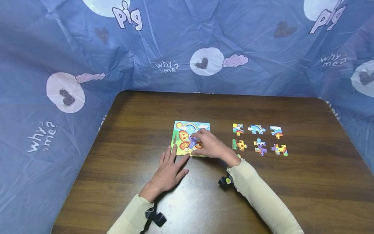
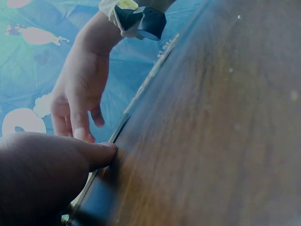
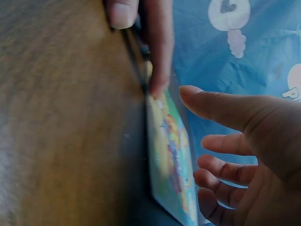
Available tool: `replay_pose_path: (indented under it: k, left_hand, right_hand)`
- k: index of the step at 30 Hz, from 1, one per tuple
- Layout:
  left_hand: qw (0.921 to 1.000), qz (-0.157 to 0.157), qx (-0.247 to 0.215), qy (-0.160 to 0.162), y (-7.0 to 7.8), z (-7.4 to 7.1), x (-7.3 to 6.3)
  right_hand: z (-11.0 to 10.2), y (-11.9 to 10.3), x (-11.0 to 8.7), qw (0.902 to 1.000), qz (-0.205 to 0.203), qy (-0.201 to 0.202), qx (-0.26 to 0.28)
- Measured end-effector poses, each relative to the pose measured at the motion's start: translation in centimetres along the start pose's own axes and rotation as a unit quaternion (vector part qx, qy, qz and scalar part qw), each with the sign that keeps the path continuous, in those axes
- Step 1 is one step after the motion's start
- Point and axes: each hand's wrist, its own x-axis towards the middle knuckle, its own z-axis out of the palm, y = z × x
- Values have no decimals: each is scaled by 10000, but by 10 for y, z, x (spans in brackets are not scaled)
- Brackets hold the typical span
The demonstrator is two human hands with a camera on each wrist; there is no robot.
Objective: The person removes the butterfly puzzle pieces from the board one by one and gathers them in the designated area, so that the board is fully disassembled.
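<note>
A square puzzle board [image 1: 205,126] with a butterfly, sun and rainbow picture lies flat on the table, left of centre. My left hand [image 1: 169,169] is spread palm down, its fingertips at the board's near edge. Over the board's right part hovers my right hand [image 1: 212,145], thumb and fingers apart and slightly bent. In the right wrist view that hand [image 3: 263,146] has nothing between thumb and fingers, and the tilted-looking board [image 3: 174,155] is beside it. Part of the picture is hidden under the right hand.
Right of the board, several loose jigsaw pieces lie in two rows, including a rainbow piece [image 1: 256,129] and a purple butterfly-face piece [image 1: 260,147]. A green bit [image 1: 239,156] peeks out by the right wrist. Blue printed cloth [image 1: 175,42] stands behind the wooden table [image 1: 140,110].
</note>
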Motion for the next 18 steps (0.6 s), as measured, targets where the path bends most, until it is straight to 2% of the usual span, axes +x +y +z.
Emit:
replay_pose_path:
  k: [10, 18]
  left_hand:
    - [10000, -13, -19, -27, 0, 0, 0]
    - [9999, 84, -3, 98, 0, 1, 0]
  right_hand:
    - [14, 1, 3, 9994, 181, -110, -284]
    - [19, 1, 1, 9989, 155, 39, -441]
